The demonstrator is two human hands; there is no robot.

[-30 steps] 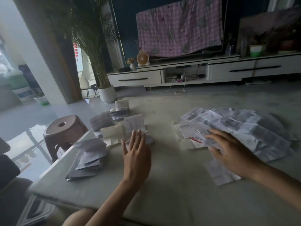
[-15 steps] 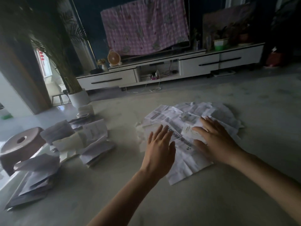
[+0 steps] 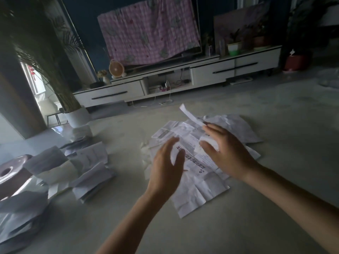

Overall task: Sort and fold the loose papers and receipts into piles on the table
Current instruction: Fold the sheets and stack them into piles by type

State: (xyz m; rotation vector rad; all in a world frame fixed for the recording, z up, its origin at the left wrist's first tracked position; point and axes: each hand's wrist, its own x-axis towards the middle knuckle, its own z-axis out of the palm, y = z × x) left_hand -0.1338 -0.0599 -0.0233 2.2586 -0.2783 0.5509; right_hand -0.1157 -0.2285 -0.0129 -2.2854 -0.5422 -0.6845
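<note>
While left hand hovers, right hand lifts receipt

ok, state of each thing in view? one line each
left hand: open, empty, over the loose pile
right hand: pinching a narrow receipt, raised
loose pile: unsorted, crumpled
folded piles: stacked at table's left
cabinet drawers: closed

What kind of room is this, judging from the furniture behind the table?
Most likely a home living room: a low white TV cabinet with drawers along the wall, a big screen draped with a pink checked cloth above it, and a tall potted plant on the floor.
</note>
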